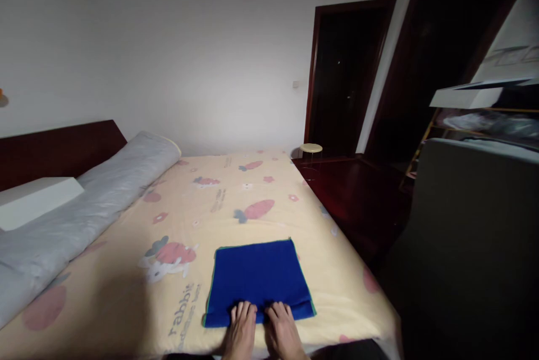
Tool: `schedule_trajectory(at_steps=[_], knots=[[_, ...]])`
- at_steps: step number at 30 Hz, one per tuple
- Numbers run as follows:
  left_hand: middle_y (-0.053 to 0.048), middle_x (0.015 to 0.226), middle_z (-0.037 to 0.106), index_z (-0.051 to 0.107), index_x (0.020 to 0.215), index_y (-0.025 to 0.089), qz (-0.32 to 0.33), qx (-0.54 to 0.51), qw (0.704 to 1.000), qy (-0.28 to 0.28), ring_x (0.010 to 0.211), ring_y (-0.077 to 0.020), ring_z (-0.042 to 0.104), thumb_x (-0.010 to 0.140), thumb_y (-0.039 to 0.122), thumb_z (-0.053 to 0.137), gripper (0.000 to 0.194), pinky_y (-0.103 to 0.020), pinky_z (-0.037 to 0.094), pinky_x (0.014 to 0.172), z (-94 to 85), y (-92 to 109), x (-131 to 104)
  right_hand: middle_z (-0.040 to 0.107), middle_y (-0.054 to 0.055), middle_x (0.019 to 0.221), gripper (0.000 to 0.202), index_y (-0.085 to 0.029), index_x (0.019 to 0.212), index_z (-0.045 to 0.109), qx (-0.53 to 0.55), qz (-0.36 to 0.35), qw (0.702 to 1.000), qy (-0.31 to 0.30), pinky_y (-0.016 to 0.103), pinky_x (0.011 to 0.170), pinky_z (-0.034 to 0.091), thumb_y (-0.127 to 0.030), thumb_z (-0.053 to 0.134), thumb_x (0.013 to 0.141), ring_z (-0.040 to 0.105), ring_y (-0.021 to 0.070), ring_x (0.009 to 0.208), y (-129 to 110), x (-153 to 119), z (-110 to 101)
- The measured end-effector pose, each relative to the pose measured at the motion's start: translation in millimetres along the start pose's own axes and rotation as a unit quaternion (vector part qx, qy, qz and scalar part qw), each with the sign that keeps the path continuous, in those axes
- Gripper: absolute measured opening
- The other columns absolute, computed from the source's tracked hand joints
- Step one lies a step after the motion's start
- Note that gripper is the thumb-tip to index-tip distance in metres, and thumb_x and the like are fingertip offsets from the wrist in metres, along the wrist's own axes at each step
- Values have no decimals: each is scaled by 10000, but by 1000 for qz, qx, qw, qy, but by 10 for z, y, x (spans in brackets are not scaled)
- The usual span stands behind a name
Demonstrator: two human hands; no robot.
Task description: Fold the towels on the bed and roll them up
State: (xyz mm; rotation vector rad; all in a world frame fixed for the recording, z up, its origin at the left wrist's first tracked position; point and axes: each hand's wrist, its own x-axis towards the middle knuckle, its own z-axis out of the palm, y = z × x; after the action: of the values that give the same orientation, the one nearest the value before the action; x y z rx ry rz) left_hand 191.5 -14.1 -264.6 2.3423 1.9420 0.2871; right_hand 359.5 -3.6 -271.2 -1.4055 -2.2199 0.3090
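Note:
A blue cloth (256, 276) with green stitched edges lies spread on the bed near its front edge. Along its near side runs a narrow raised fold or crease. My left hand (242, 323) grips this near edge left of the middle, fingers curled over the fabric. Close beside it, my right hand (281, 323) holds the same edge, its fingers bent in a like way. Both thumbs are mostly hidden, and so is the fabric under the fingers.
The bed (219, 225) has a yellow sheet with carrots and rabbits. A grey rolled quilt (105, 186) and a white box (42, 197) lie left. A round stool (311, 148) stands beyond, near a dark door (349, 79). A dark panel (475, 247) and laden shelves rise at right.

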Motion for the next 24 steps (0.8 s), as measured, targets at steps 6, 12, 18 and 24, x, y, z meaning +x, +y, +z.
schedule_trajectory(at_steps=[6,12,18,24], knots=[[-52,1303,595,550,1290,321,-11,20,1000,-14,1233,-194,503,937,165,268,478,-388,378,1058,-28,-236,-5,653,59,1192,457,-284,1207,628,-46,12,998,47,415,981,386,-132,450,815,570,259,1089,423,-76,-32],[-43,1323,607,580,1280,323,-92,57,993,45,1241,-228,514,927,180,331,455,-434,392,1060,-97,-571,-104,653,74,1225,443,-275,1243,612,-97,61,988,103,453,1011,376,-155,460,845,566,288,1155,916,-241,-127],[-44,1263,639,613,1232,290,-47,-3,999,19,1210,-188,541,908,98,272,508,-366,398,1064,2,-123,41,676,55,1190,469,-253,1241,600,0,-60,995,80,367,983,456,-99,453,824,610,223,1097,283,-28,20],[-52,1256,638,633,1181,295,-37,-21,998,38,1209,-193,542,963,227,250,445,-377,419,1043,100,-8,116,626,37,1315,473,-265,1369,513,-7,-138,988,63,365,1023,454,-209,473,901,594,210,1183,146,42,120]])
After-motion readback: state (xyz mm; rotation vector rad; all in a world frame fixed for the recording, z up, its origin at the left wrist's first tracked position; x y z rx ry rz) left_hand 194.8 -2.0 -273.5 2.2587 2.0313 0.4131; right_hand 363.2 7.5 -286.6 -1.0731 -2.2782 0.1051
